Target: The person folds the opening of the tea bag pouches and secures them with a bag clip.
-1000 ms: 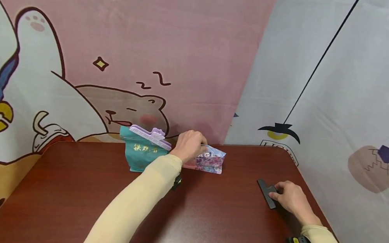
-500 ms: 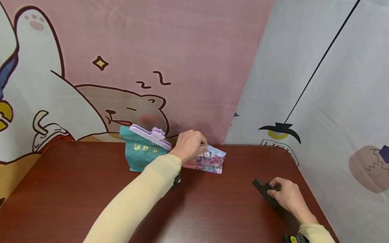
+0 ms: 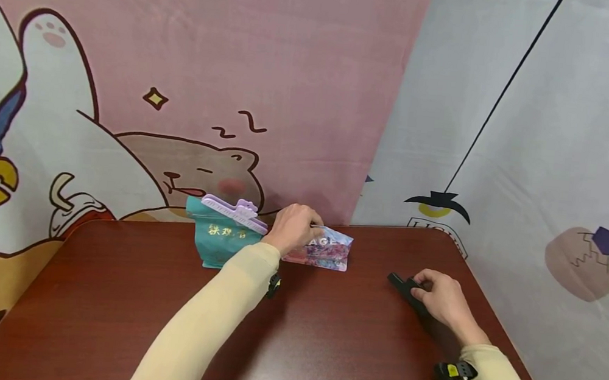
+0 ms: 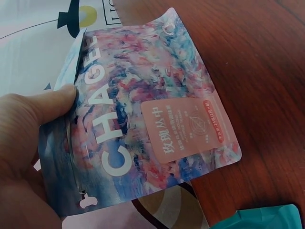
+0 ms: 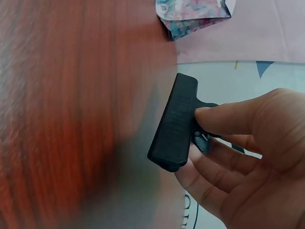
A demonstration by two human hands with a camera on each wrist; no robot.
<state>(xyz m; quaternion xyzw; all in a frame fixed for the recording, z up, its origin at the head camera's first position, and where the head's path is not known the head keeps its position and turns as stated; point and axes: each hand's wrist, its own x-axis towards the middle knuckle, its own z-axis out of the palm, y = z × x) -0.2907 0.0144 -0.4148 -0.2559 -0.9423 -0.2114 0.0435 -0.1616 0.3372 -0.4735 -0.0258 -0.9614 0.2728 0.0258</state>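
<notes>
A colourful CHAGEE pouch (image 4: 128, 105) stands at the back of the table, its top edge pinched by my left hand (image 3: 294, 230). In the left wrist view the thumb (image 4: 52, 102) presses on the pouch near its zip strip; the fingers behind are hidden. My right hand (image 3: 442, 295) holds a black bag clip (image 5: 176, 124) by its handles between thumb and fingers, over the right part of the table. The clip's long bar points away from the palm. Left of the pouch stands a teal bag (image 3: 225, 240) with a lilac clip (image 3: 236, 213) across its top.
The brown wooden table (image 3: 334, 333) ends at a printed cloth (image 3: 314, 93) behind and on the right. The teal bag sits close beside my left wrist.
My right hand has lifted the black clip off the table and moved it a little left and away from me. The left hand stays on the pouch.
</notes>
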